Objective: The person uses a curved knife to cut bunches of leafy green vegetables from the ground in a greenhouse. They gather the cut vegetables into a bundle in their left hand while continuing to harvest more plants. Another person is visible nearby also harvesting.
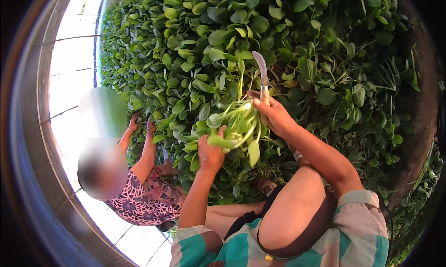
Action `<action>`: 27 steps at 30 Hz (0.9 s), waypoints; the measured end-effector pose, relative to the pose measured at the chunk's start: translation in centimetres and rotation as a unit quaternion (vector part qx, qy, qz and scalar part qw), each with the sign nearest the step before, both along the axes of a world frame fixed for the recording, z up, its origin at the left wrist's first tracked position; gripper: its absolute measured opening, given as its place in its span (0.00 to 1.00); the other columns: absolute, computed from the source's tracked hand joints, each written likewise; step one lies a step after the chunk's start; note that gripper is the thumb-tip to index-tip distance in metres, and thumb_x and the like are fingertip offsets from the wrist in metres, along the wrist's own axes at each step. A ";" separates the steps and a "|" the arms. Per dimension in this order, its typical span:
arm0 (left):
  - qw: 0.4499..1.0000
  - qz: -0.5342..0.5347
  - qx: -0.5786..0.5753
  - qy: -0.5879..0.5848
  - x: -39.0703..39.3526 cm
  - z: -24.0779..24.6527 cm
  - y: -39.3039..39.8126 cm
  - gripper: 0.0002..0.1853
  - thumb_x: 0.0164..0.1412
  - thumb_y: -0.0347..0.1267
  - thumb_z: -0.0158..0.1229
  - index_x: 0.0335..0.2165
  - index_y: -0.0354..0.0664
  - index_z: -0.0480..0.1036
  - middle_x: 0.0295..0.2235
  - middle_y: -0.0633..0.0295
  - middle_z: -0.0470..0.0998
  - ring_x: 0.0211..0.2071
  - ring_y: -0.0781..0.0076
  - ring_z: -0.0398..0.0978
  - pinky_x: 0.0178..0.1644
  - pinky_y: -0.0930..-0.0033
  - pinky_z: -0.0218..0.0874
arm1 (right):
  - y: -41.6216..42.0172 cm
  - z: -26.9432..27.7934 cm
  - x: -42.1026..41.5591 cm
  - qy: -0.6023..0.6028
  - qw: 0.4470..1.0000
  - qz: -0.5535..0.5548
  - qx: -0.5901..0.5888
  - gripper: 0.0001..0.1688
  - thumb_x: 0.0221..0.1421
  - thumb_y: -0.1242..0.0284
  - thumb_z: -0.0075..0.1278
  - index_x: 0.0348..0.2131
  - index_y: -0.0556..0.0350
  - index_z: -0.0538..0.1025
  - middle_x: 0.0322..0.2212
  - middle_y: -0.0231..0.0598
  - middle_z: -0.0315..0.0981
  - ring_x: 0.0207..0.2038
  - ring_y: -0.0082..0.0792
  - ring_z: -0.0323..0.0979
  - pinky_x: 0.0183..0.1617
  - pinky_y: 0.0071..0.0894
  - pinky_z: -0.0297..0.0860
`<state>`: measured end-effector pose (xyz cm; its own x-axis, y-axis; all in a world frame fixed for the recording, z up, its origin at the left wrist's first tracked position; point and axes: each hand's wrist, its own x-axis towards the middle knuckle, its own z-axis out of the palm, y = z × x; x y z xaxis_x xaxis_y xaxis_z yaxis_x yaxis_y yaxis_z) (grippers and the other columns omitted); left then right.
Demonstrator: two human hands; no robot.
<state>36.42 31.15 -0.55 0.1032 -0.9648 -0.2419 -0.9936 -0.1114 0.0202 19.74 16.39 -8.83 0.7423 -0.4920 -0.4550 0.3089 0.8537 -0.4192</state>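
My right hand (275, 115) is closed around the pale handle of a curved-blade knife (261, 68), its blade pointing up and away from me. The thumb of that hand rests against a bunch of leafy greens (244, 122) with pale stems. My left hand (210, 152) grips the lower left side of the same bunch, with stems and leaves hanging over its fingers. Part of each hand's fingers is hidden by the greens or the handle. Beyond the hands stand dense, round-leaved green plants (216, 37).
At the left, a co-worker in a patterned top (143, 204) reaches both hands into the plants. Loose, flattened leaves and stems (341, 78) lie at the right, beside a curved brown soil edge (423, 110). Pale paving with dark joints (71, 54) runs along the far left.
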 end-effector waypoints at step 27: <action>0.568 0.412 -0.496 0.511 -10.2 20.4 26.0 0.25 0.44 0.20 0.62 0.44 0.35 0.66 0.37 0.65 0.73 0.38 0.76 0.71 0.44 0.71 0.63 | 12.2 29.4 0.9 0.073 0.725 0.032 -0.684 0.11 0.47 0.72 0.56 0.30 0.60 0.73 0.21 0.35 0.69 0.22 0.21 0.62 0.27 0.22 0.62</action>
<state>26.17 57.12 19.85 0.9134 -0.4051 0.0390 -0.0247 0.0405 0.9989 20.64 28.58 20.62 0.7767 -0.5236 0.3500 0.1544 -0.3804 -0.9118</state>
